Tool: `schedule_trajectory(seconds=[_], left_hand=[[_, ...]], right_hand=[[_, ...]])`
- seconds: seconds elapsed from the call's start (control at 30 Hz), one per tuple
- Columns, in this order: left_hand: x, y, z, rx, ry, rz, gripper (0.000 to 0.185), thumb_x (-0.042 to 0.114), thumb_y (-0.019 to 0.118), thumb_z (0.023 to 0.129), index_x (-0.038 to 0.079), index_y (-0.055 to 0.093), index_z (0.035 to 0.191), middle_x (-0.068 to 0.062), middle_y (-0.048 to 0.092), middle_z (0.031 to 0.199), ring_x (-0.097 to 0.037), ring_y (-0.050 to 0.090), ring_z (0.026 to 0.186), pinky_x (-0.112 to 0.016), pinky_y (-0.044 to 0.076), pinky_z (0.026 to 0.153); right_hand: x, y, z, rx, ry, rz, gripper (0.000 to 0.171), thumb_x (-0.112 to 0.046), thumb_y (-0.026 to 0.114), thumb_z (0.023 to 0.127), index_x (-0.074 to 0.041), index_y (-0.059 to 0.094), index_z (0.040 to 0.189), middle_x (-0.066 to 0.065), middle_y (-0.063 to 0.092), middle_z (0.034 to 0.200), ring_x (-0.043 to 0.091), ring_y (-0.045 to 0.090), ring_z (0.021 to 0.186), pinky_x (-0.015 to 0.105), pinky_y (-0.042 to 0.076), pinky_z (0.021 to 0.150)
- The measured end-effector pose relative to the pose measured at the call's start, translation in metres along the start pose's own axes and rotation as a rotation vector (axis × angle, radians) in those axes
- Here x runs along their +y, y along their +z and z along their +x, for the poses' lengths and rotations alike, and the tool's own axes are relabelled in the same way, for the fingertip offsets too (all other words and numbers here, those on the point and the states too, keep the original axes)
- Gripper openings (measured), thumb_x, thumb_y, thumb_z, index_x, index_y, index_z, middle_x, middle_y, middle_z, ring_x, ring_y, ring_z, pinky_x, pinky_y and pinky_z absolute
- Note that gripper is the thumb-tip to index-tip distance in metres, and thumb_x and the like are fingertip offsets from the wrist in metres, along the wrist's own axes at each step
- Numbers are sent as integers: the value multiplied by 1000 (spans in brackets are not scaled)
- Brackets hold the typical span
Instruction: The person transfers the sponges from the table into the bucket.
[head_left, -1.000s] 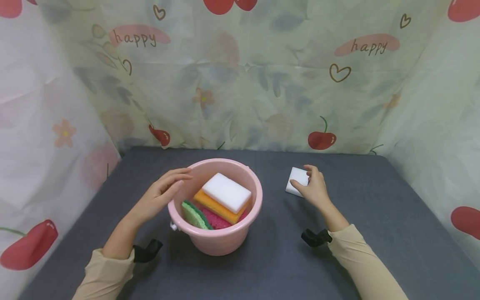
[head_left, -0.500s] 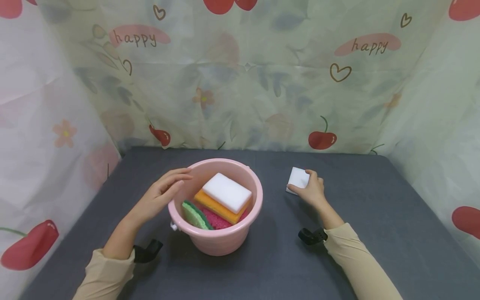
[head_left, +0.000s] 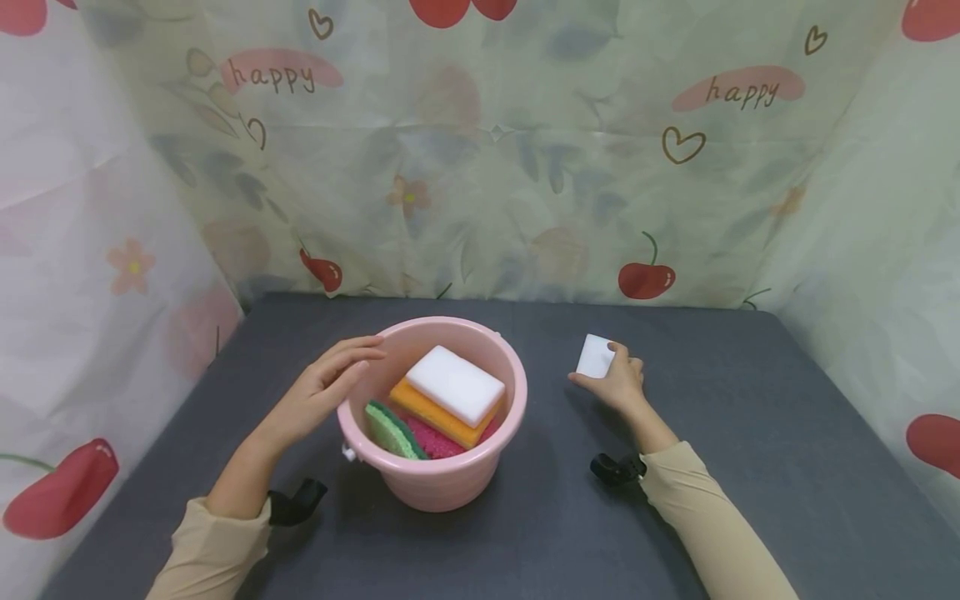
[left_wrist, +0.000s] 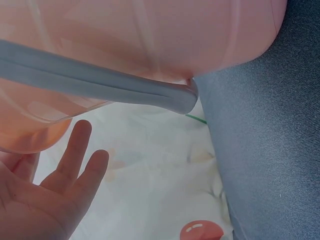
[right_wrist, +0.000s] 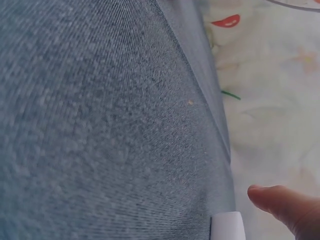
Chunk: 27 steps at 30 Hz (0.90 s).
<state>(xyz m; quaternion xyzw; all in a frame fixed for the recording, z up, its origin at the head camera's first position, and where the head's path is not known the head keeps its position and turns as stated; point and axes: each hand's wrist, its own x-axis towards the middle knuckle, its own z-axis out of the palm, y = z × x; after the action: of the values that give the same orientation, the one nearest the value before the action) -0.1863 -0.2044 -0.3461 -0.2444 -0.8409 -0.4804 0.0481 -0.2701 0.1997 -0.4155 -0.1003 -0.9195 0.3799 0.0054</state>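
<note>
A pink bucket stands left of the middle of the table. My left hand is at its left rim, fingers extended over the opening. Whether they press on the rim cannot be told. Inside lie a white sponge on top, an orange sponge under it, a crimson sponge, and a green sponge leaning at the left. Right of the bucket, my right hand spreads around another white sponge on the table. The thumb stands apart from that sponge in the right wrist view.
A dark grey cloth covers the table. Printed curtains enclose its back and sides. The bucket's pale handle hangs along its outside in the left wrist view. Black wrist mounts sit on both forearms.
My right hand has come down and slightly left around the white sponge on the table, its thumb now past the near-left corner. The left hand and bucket stay put.
</note>
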Motion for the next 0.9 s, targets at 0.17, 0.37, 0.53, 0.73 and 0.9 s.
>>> schedule_trajectory(seconds=[0.17, 0.37, 0.53, 0.73, 0.9], left_hand=[[0, 0, 0, -1, 13, -3, 29, 15, 44, 99, 9, 57, 124, -8, 44, 141, -23, 36, 132, -7, 30, 98], [-1, 0, 0, -3, 14, -10, 29, 15, 44, 99, 9, 57, 124, -8, 44, 141, -23, 36, 132, -6, 30, 98], [-1, 0, 0, -3, 14, -8, 29, 15, 44, 98, 9, 57, 124, -8, 44, 141, -25, 36, 132, -7, 30, 98], [0, 0, 0, -2, 12, -2, 30, 15, 45, 98, 9, 57, 124, -8, 44, 141, -25, 36, 132, -6, 30, 97], [0, 0, 0, -3, 11, -3, 30, 15, 45, 98, 9, 57, 124, -9, 44, 141, -25, 36, 132, -6, 31, 97]], right_hand=[[2, 2, 3, 0, 15, -15, 92, -31, 73, 76, 4, 18, 141, 37, 28, 132, 48, 31, 120, 56, 33, 96], [3, 3, 5, 7, 30, -57, 94, -33, 74, 75, 5, 18, 141, 37, 32, 132, 49, 32, 122, 57, 33, 97], [2, 3, 6, 11, 36, -93, 95, -37, 73, 75, 5, 21, 141, 37, 33, 131, 50, 33, 122, 57, 32, 98], [3, 2, 6, 10, 22, -124, 86, -36, 72, 77, 8, 29, 137, 37, 36, 127, 48, 36, 116, 56, 33, 96], [4, 1, 6, 6, 7, -139, 81, -33, 70, 78, 8, 31, 136, 37, 36, 126, 49, 37, 115, 56, 34, 94]])
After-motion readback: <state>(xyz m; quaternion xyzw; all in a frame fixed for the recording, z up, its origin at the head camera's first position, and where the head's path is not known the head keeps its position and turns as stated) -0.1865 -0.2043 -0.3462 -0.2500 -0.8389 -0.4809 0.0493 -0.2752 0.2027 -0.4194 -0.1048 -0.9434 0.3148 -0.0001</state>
